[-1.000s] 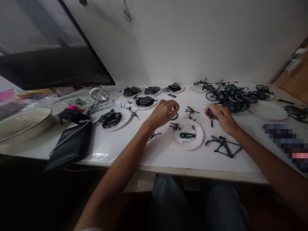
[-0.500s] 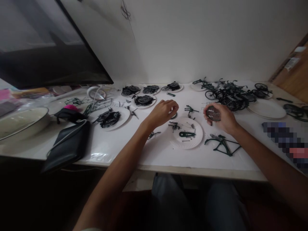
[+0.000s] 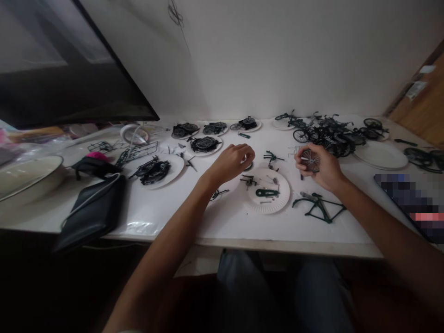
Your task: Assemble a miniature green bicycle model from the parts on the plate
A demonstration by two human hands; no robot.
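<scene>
My right hand [image 3: 322, 165] is wrapped round a small spoked wheel [image 3: 310, 159], held above the table at right of centre. My left hand [image 3: 234, 161] hovers over the table with its fingers curled and pinched; what they hold, if anything, I cannot make out. Part of a dark round piece shows just beneath that hand. Between and below the hands lies a white paper plate [image 3: 280, 200] with a green chain-guard-shaped part [image 3: 267, 192] and small pieces. Behind it sits a dark green handlebar-like part [image 3: 274, 157]. A green bicycle frame [image 3: 322, 209] lies below my right hand.
A heap of small bicycles [image 3: 333, 132] stands at the back right beside stacked white plates [image 3: 381, 156]. Plates of dark parts line the back and left. Further left are a black pouch [image 3: 93, 208], an enamel basin [image 3: 31, 178] and a large screen [image 3: 65, 69].
The wheel in my right hand has turned, showing its spokes more plainly. My left hand keeps nearly the same pose. The whole view has shifted slightly.
</scene>
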